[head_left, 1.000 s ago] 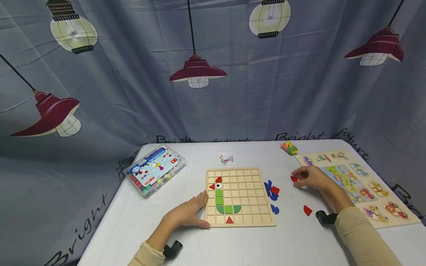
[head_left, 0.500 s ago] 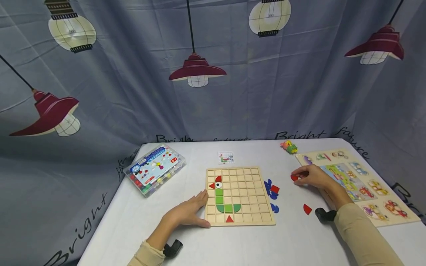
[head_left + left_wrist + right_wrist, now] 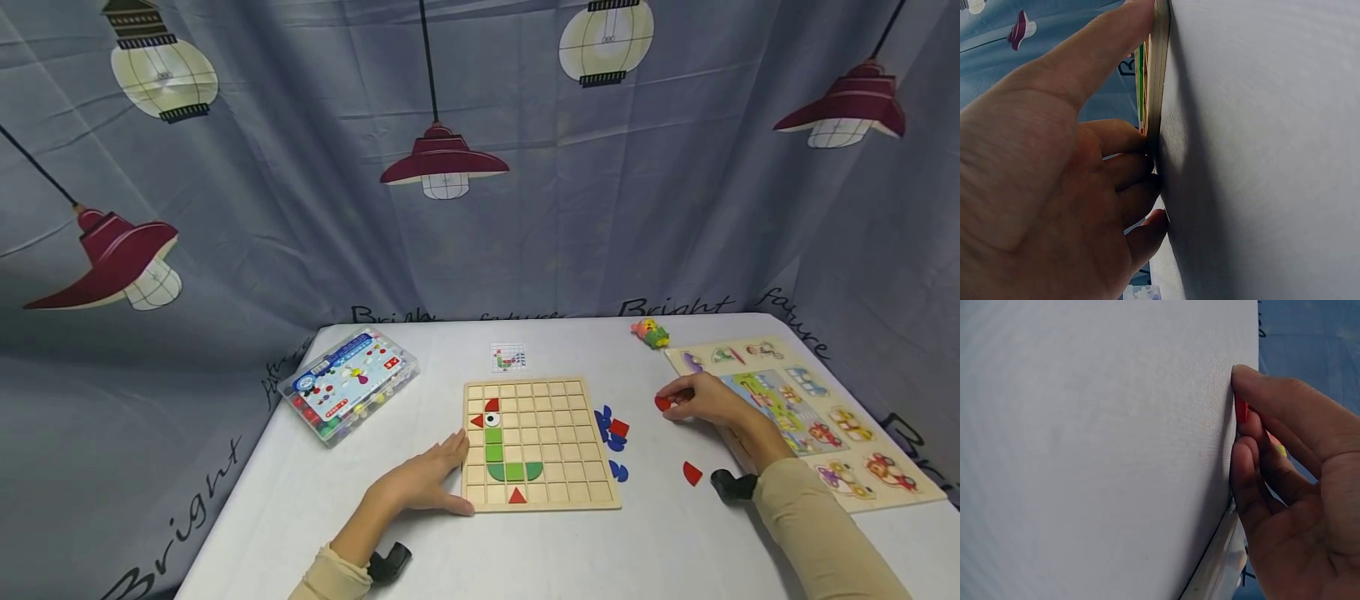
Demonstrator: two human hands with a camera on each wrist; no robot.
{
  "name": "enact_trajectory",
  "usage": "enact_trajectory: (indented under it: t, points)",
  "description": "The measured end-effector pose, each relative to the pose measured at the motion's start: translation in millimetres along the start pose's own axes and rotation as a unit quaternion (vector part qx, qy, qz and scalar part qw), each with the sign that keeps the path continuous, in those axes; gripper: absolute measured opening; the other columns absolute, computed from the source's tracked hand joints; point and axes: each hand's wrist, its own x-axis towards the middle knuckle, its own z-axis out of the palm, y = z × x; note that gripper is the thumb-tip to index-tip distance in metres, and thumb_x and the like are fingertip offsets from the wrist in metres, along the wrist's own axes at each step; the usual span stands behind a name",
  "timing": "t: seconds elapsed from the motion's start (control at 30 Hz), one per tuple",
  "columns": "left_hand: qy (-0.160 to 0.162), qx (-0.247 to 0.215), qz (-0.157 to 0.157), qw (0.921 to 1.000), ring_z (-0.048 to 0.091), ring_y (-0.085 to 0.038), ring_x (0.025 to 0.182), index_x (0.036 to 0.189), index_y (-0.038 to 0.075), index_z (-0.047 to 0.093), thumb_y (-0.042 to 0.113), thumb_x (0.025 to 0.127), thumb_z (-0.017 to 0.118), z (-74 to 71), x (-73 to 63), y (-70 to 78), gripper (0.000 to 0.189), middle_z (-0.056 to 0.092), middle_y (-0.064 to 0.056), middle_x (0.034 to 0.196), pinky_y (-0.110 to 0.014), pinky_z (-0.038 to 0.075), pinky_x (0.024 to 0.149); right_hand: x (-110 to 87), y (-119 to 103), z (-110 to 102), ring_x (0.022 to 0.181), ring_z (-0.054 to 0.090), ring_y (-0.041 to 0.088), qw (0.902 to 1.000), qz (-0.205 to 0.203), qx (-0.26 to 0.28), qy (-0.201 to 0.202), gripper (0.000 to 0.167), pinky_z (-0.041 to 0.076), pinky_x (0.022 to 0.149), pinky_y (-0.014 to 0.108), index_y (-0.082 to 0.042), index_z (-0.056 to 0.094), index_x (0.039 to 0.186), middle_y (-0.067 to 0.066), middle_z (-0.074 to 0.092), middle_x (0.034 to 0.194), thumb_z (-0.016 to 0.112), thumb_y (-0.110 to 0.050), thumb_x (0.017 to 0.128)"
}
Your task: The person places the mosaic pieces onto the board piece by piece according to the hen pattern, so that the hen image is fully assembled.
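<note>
My left hand (image 3: 426, 477) rests at the lower left corner of a wooden grid board (image 3: 570, 467), fingers along the left edge and thumb at the near corner. In the left wrist view, the fingertips touch the board's side (image 3: 1159, 75). Green tiles (image 3: 493, 444), an eye tile (image 3: 492, 419) and several red pieces lie on the grid, among them a red triangle (image 3: 517, 497) near the front. My right hand (image 3: 701, 398) pinches a small red piece (image 3: 1242, 410) between thumb and fingers, down at the white tabletop. Fingers partly hide its shape.
Blue pieces (image 3: 604, 425) and a red square (image 3: 619, 428) lie right of the board; a red quarter-round (image 3: 692, 473) lies nearer. A picture card (image 3: 509, 357) is behind. A plastic case (image 3: 348, 383) stands left, a picture puzzle (image 3: 885, 442) right, a small toy (image 3: 651, 333) at back.
</note>
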Motion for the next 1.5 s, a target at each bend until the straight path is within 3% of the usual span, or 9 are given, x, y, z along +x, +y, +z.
enact_trajectory:
  t: [0.7, 1.5]
  points:
    - [0.007, -0.001, 0.0, 1.0, 0.019, -0.03, 0.151, 0.154, 0.004, 0.024, 0.056, 0.075, 0.076, -3.4, -2.1, 0.3, 0.108, 0.016, -0.011, 0.164, -0.049, 0.024, 0.122, 0.3, -32, 10, 0.083, 0.055, 0.016, 0.9996, -0.02, -0.021, -0.006, 0.04, 0.049, 0.068, 0.021, -0.002, 0.073, 0.107, 0.008, 0.069, 0.097, 0.083, -0.024, 0.075]
    - [0.004, -0.003, 0.001, 1.0, 0.02, -0.034, 0.15, 0.154, 0.005, 0.024, 0.059, 0.075, 0.075, -0.2, -2.0, -0.4, 0.108, 0.015, -0.011, 0.164, -0.052, 0.024, 0.121, -2.0, -82, 43, 0.076, 0.058, 0.011, 0.9974, -0.068, 0.003, -0.023, 0.032, 0.052, 0.064, 0.018, -0.005, 0.074, 0.102, 0.003, 0.071, 0.091, 0.083, -0.018, 0.074]
